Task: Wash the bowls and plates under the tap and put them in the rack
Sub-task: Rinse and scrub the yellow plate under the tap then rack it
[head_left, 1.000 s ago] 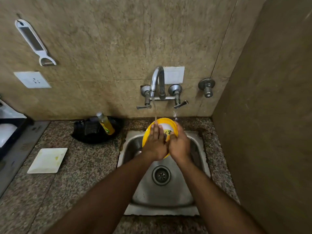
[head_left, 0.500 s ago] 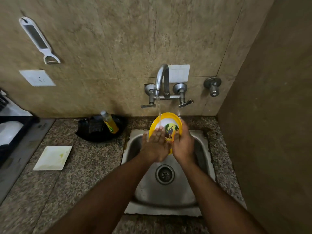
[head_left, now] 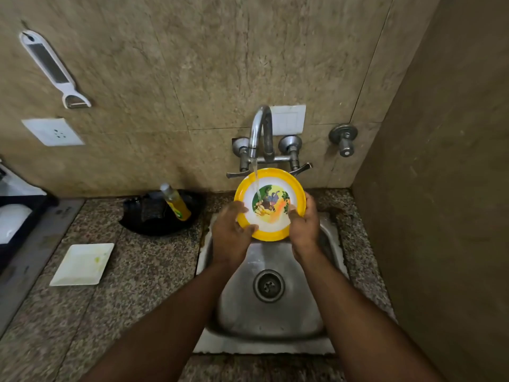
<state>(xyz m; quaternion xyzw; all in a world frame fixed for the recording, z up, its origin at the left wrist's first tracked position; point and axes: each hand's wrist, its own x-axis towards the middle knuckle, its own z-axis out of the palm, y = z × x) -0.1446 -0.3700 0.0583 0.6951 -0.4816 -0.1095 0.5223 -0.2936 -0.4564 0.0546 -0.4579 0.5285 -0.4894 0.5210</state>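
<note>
a speckled desk (head_left: 143,277) carries a steel sink (head_left: 275,315), and over it a yellow plate (head_left: 271,205) tilts under the tap (head_left: 260,133) stream. left hand (head_left: 231,235) grips its left rim, fingers (head_left: 239,209) curled on; right hand (head_left: 304,224) clasps the right rim.

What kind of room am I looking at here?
Most likely a small home kitchen: a stainless steel sink set in a speckled granite counter, a wall-mounted chrome tap running over a yellow-rimmed picture plate, and a white peeler hanging on the wall.
</note>
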